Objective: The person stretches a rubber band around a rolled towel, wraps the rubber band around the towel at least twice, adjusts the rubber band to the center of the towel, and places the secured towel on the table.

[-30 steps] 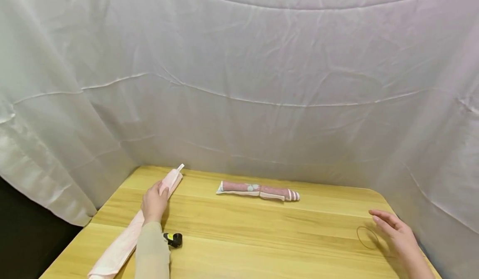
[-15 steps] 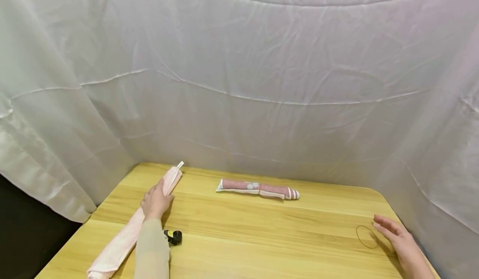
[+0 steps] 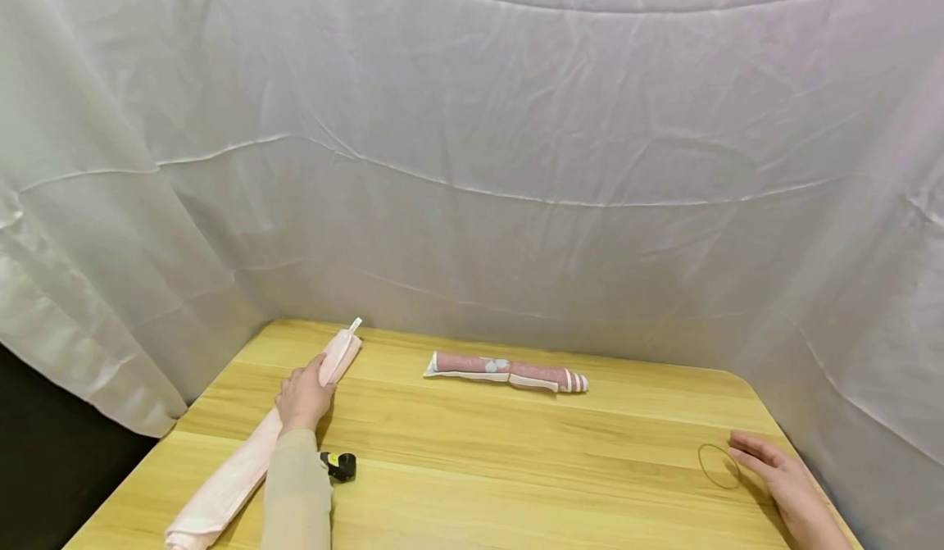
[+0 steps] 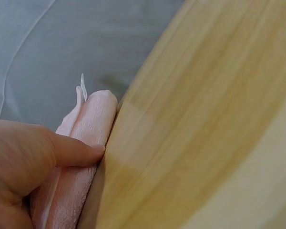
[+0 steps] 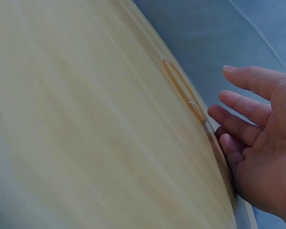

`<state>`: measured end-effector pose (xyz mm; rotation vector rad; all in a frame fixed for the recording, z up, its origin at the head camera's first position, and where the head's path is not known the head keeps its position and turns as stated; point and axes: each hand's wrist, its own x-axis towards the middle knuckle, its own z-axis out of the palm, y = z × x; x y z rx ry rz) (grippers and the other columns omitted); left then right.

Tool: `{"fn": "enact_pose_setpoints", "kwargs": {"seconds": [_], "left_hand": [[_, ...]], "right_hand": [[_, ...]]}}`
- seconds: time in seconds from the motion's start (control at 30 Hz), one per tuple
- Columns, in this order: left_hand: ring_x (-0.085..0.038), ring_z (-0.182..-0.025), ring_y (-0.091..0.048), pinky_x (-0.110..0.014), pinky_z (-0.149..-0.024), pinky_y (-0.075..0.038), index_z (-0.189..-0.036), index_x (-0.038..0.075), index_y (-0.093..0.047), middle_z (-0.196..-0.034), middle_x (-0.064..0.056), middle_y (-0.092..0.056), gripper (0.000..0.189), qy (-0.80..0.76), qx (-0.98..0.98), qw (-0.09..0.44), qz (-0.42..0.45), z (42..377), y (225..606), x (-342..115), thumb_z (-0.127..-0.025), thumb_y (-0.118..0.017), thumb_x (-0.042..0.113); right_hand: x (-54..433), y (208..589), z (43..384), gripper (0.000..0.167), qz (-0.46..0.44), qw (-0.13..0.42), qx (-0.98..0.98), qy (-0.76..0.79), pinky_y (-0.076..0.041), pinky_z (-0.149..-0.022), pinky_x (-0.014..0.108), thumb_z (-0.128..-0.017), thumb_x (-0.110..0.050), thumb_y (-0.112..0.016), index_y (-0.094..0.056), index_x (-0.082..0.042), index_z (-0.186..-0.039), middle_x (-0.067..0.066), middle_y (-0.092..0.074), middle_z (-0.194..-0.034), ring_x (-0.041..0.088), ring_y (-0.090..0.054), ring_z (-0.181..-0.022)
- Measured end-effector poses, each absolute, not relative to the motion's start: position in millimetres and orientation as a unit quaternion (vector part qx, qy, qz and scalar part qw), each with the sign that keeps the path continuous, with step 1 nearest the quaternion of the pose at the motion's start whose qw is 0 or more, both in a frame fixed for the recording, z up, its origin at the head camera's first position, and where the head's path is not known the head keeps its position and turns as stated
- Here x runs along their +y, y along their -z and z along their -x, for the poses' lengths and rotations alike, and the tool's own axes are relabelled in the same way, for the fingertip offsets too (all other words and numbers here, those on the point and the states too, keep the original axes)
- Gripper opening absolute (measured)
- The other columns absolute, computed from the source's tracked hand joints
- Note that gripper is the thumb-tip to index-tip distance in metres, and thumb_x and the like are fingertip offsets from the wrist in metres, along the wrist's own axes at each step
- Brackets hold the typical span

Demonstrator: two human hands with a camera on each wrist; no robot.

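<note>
A long pink towel [image 3: 229, 484], rolled up, lies slantwise on the left of the wooden table, a white tag at its far end. My left hand [image 3: 304, 398] grips it near that end; in the left wrist view the thumb [image 4: 81, 151] lies across the pink roll, while the other fingers are hidden behind it. At the table's right side, my right hand [image 3: 782, 476] hovers with loosely bent fingers and holds nothing. Just left of its fingertips lies a thin rubber band [image 3: 700, 461], which the right wrist view shows as an orange loop [image 5: 183, 90] flat on the wood.
A second rolled cloth [image 3: 472, 365], dusty pink with white stripes at one end, lies near the table's back edge. Grey-white curtains [image 3: 516, 165] hang behind and beside the table [image 3: 516, 484]. A small black camera [image 3: 341, 466] sits at my left wrist.
My right hand has moved slightly lower, with its fingers closer to the rubber band. The left hand stays on the rolled towel, barely shifting.
</note>
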<state>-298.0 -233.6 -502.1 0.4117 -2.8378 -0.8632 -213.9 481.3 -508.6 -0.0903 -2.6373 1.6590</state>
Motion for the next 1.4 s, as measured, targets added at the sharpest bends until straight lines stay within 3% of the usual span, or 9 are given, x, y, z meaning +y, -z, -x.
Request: {"fn": "enact_pose_setpoints", "kwargs": {"seconds": [0.37, 0.73, 0.87, 0.97, 1.03, 1.17, 1.27, 1.37, 1.4], "left_hand": [[-0.054, -0.114, -0.052, -0.066, -0.088, -0.042, -0.141, 0.011, -0.048, -0.130, -0.031, -0.055, 0.048, 0.287, -0.945, 0.107, -0.115, 295, 499, -233, -0.094, -0.057, 0.017], [-0.049, -0.112, -0.057, -0.063, -0.090, -0.045, -0.138, 0.009, -0.052, -0.128, -0.027, -0.060, 0.048, 0.295, -0.938, 0.168, -0.065, 299, 484, -227, -0.091, -0.062, 0.014], [-0.048, -0.114, -0.057, -0.063, -0.091, -0.045, -0.138, 0.011, -0.053, -0.129, -0.025, -0.060, 0.047, 0.303, -0.933, 0.185, -0.051, 302, 477, -223, -0.092, -0.062, 0.014], [-0.047, -0.115, -0.057, -0.062, -0.092, -0.045, -0.138, 0.014, -0.054, -0.130, -0.023, -0.060, 0.047, 0.308, -0.929, 0.199, -0.042, 303, 471, -220, -0.092, -0.062, 0.014], [-0.047, -0.115, -0.057, -0.062, -0.093, -0.044, -0.137, 0.014, -0.054, -0.130, -0.023, -0.061, 0.047, 0.309, -0.927, 0.209, -0.033, 303, 467, -217, -0.091, -0.063, 0.014], [-0.046, -0.113, -0.058, -0.061, -0.092, -0.045, -0.137, 0.016, -0.055, -0.128, -0.023, -0.061, 0.048, 0.309, -0.923, 0.227, -0.018, 302, 457, -210, -0.090, -0.066, 0.015], [-0.046, -0.112, -0.058, -0.061, -0.092, -0.045, -0.136, 0.016, -0.056, -0.127, -0.023, -0.062, 0.047, 0.310, -0.920, 0.239, -0.008, 301, 450, -205, -0.090, -0.066, 0.014], [-0.045, -0.111, -0.059, -0.061, -0.093, -0.044, -0.135, 0.014, -0.056, -0.125, -0.023, -0.063, 0.047, 0.313, -0.917, 0.248, 0.003, 300, 444, -200, -0.089, -0.067, 0.013], [-0.045, -0.111, -0.059, -0.061, -0.093, -0.044, -0.135, 0.014, -0.057, -0.124, -0.023, -0.063, 0.048, 0.314, -0.915, 0.251, 0.007, 299, 442, -198, -0.089, -0.067, 0.012]], "right_hand": [[482, 507, 215, 0.062, 0.087, -0.026, -0.870, -0.485, -0.033, -0.075, 0.002, -0.094, -0.037, -0.062, -0.050, 0.006, -0.136, -0.046, -0.044, -0.096, -0.032, -0.034, -0.090], [479, 504, 215, 0.062, 0.075, -0.012, -0.914, -0.398, -0.032, -0.074, 0.001, -0.091, -0.044, -0.064, -0.057, 0.005, -0.129, -0.043, -0.041, -0.105, -0.036, -0.023, -0.088], [476, 505, 216, 0.056, 0.064, 0.009, -0.930, -0.363, -0.030, -0.073, 0.002, -0.090, -0.042, -0.066, -0.063, 0.004, -0.122, -0.006, -0.060, -0.130, -0.035, -0.021, -0.088], [473, 505, 218, 0.050, 0.057, 0.018, -0.934, -0.352, -0.029, -0.073, 0.002, -0.090, -0.039, -0.067, -0.065, 0.004, -0.116, 0.031, -0.045, -0.142, -0.035, -0.020, -0.088], [472, 506, 218, 0.046, 0.054, 0.021, -0.937, -0.344, -0.028, -0.076, 0.001, -0.091, -0.037, -0.067, -0.067, 0.004, -0.111, 0.035, -0.041, -0.143, -0.033, -0.020, -0.091], [469, 505, 218, 0.036, 0.046, 0.027, -0.943, -0.330, -0.030, -0.109, 0.025, -0.092, -0.031, -0.065, -0.068, 0.003, -0.101, 0.037, -0.039, -0.143, 0.002, -0.047, -0.114], [467, 503, 220, 0.034, 0.039, 0.021, -0.944, -0.328, -0.025, -0.108, 0.058, -0.093, -0.028, -0.063, -0.067, 0.005, -0.097, 0.039, -0.037, -0.142, 0.047, -0.037, -0.125], [467, 502, 221, 0.033, 0.035, 0.014, -0.945, -0.326, -0.027, -0.110, 0.050, -0.094, -0.027, -0.062, -0.067, 0.005, -0.094, 0.040, -0.037, -0.142, 0.051, -0.033, -0.126], [467, 502, 221, 0.032, 0.034, 0.015, -0.946, -0.322, -0.028, -0.111, 0.038, -0.094, -0.027, -0.062, -0.067, 0.005, -0.093, 0.040, -0.038, -0.141, 0.050, -0.034, -0.125]]}}
